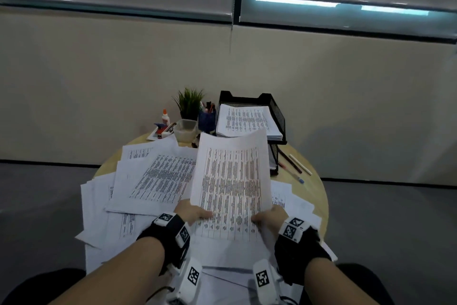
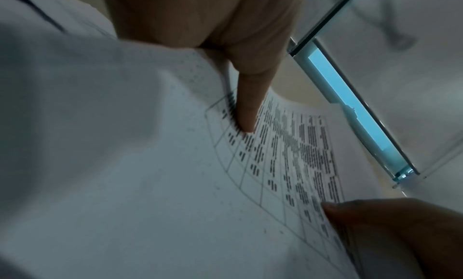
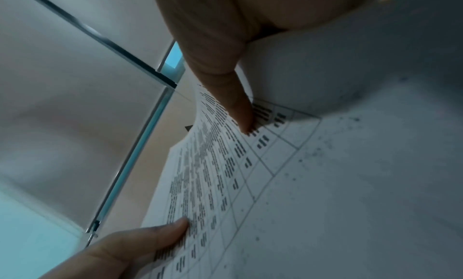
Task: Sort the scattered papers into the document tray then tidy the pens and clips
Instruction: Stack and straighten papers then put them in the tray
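Both hands hold up one printed sheet (image 1: pixel 231 181) above the round table, tilted toward the tray. My left hand (image 1: pixel 193 213) pinches its lower left edge, thumb on top. My right hand (image 1: pixel 265 217) pinches the lower right edge the same way. The wrist views show the sheet (image 2: pixel 275 164) (image 3: pixel 225 174) with a thumb pressed on the print at each side. A black mesh document tray (image 1: pixel 274 109) at the back right holds a stack of printed papers (image 1: pixel 247 120). More papers (image 1: pixel 158 176) lie scattered over the table. Loose pens (image 1: pixel 294 163) lie right of the tray.
At the back stand a blue pen cup (image 1: pixel 207 120), a small plant (image 1: pixel 189 102), a clear plastic box (image 1: pixel 185 129), a glue bottle (image 1: pixel 165 116) and a stapler (image 1: pixel 162 129). The wooden table edge (image 1: pixel 321 196) curves on the right; a wall stands behind.
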Available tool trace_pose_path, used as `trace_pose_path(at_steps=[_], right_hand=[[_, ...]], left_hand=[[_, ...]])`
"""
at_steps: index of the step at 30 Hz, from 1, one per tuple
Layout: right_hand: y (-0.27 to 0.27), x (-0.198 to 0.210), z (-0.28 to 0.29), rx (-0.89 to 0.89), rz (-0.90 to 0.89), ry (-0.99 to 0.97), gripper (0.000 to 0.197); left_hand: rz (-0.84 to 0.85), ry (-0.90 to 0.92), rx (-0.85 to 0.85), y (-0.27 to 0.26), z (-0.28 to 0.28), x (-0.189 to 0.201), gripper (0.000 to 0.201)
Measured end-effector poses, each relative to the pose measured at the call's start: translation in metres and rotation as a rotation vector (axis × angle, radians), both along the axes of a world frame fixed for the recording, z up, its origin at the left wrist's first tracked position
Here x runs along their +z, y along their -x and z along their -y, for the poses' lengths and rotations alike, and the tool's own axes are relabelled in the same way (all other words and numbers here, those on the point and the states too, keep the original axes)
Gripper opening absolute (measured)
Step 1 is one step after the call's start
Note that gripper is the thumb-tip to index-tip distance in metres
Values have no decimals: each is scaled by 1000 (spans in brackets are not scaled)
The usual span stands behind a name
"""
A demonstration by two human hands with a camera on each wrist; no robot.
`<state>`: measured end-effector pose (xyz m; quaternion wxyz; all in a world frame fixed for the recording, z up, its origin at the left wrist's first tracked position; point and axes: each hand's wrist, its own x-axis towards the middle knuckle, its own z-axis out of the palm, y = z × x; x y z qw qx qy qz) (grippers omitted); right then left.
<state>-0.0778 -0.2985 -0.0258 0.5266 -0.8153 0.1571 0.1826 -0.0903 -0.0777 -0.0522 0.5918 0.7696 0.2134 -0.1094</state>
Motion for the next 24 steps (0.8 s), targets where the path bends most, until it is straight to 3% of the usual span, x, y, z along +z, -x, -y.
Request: trace_pose_path(at_steps=[2,4,7,9,11,13,15,18,22,24], right_hand=[[5,-11,2,-20,-56,-16,26],[5,-22,6,-37,-66,-5,38],[12,-18,14,54,-162,79,13],[12,-17,21,92,-184,73,18],[7,-13,28,112,-174,71,14],[1,-7,29,128,-170,52,9],[-11,-5,29,118,-159,31,19],[-25,1,23,46,-126,25,8],[-53,8,24,8,-104,-139,46],[-73,2,33,40,-136,-197,42]], left_hand=[[-60,-37,-78,1,-4,-13,81],[-95,-50,-185,14,-2,1,62],[-183,-87,-315,25,-5,8,57],[-283,-9,-333,29,-11,10,56],[-353,99,-368,34,-15,15,36],[-382,214,-407,29,-21,10,34],[-355,267,-405,22,-25,12,34],[-268,286,-333,8,-28,14,34],[-214,357,-261,-9,-30,14,34],[-184,368,-245,-19,-28,13,36]])
